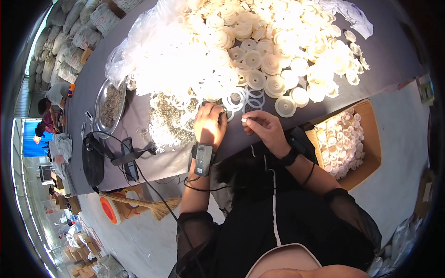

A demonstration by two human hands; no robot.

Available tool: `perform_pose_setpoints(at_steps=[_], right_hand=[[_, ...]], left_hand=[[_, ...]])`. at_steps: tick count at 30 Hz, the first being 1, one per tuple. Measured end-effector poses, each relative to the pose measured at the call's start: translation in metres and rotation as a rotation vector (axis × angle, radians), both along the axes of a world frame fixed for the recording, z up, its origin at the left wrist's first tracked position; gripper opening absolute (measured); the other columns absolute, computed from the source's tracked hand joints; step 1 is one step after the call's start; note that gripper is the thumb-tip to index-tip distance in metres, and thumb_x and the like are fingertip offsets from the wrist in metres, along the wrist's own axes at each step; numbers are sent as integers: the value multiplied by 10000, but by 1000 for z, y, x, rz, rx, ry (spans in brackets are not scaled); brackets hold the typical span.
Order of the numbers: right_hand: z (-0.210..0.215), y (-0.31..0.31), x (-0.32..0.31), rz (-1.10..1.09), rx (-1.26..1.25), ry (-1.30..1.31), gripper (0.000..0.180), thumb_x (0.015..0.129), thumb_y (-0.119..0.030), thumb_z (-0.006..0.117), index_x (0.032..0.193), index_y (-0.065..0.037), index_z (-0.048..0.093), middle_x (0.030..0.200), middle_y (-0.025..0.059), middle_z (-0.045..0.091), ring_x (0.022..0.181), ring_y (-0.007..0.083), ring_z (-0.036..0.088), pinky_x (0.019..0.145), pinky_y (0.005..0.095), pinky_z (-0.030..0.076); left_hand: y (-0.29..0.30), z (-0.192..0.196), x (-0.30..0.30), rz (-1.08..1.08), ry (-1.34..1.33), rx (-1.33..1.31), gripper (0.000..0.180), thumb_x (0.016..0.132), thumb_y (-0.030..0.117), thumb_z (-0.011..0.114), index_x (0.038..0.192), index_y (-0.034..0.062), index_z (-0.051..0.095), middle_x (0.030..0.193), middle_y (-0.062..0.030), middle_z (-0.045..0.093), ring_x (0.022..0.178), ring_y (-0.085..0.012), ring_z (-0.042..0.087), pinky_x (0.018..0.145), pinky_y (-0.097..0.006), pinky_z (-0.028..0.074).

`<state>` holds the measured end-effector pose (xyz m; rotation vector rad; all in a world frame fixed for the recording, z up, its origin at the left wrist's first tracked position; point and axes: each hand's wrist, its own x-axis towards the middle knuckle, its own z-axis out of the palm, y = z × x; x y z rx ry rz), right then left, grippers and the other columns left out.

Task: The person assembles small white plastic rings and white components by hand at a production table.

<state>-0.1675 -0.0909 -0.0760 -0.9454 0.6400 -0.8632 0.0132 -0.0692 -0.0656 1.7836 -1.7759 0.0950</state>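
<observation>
The right hand [268, 130] pinches a small white piece [244, 120] between thumb and fingertips, near the worktable's [389, 60] front edge. The left hand [209, 125] curls alongside; its grip cannot be determined. Translucent rings [225, 101] lie just beyond, partly covering small loose parts [163, 118]. Cream plastic discs [252, 59] heap behind; an oval metal tray [98, 111] sits left, a filled carton [373, 134] right.

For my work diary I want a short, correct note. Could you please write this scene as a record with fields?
Left hand: beside the small parts; anything held cannot be told
Right hand: seems to pinch a small white piece
Table: grey, with a heap of pale round parts
Tray: metal, on the table's left, holding small bits
Box: cardboard, at the person's right, holding pale pieces
</observation>
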Motion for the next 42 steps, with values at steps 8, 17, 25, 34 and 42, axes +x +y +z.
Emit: perform_pose_setpoints(at_steps=[8,17,25,34,42], right_hand=[[2,-2,8,45,53,-122,146,838,-40,575,975,11,580,861,81,631,747,131,609,684,243,501],[7,-7,6,147,82,-115,141,813,-9,597,951,13,580,851,96,638,731,154,627,650,254,520],[2,-14,-6,123,19,-108,150,796,12,611,944,27,589,844,105,640,740,166,633,669,257,524],[2,-22,-17,76,-48,-137,169,789,30,615,956,35,599,878,100,636,751,166,635,685,259,526],[4,-24,-22,0,-69,-192,153,785,51,611,933,35,577,882,104,629,763,170,634,690,262,528]], left_hand=[[22,22,-15,-229,477,-36,200,676,-53,627,853,26,577,839,-88,609,676,-172,577,634,-268,474],[29,13,-17,-275,854,14,199,738,-95,607,914,-2,603,902,-101,625,834,-154,617,740,-246,490],[18,16,-25,-344,1199,173,191,780,-99,583,955,-22,593,944,-96,634,839,-132,613,758,-244,491],[4,23,-40,-363,1237,76,187,780,-106,582,946,-21,598,935,-100,640,826,-123,610,760,-237,482],[-4,20,-46,-364,1414,162,154,798,-61,594,940,-3,586,917,-96,647,793,-109,606,735,-229,481]])
